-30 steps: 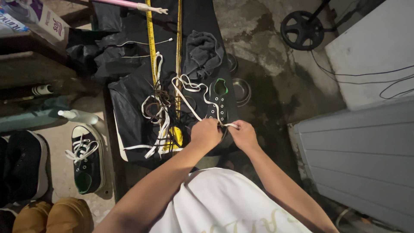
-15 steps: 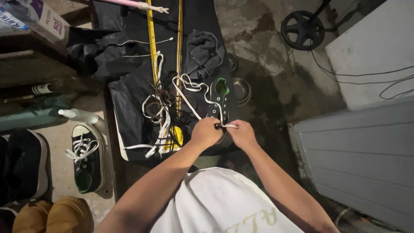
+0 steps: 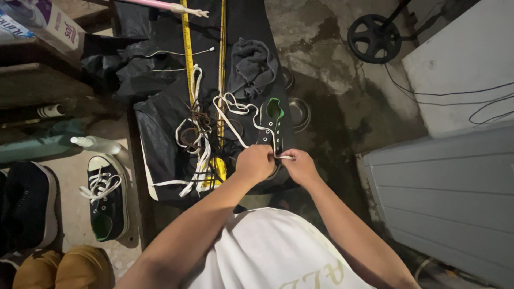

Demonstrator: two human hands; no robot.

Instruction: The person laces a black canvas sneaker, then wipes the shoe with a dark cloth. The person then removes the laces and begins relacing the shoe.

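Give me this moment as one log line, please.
left hand: on black sneaker | right hand: pinching white shoelace | surface: black cloth | nearby: yellow tape measure

My left grip [image 3: 255,163] and right grip [image 3: 300,166] pinch a white lace [image 3: 235,126] at the toe end of a black sneaker [image 3: 270,126] on the dark-covered tabletop [image 3: 160,139]. A yellow tape measure [image 3: 187,53] lies alongside, and a matching sneaker [image 3: 107,198] sits on the floor.

Stained concrete floor [image 3: 332,48], dim light, grey panels [image 3: 444,198].
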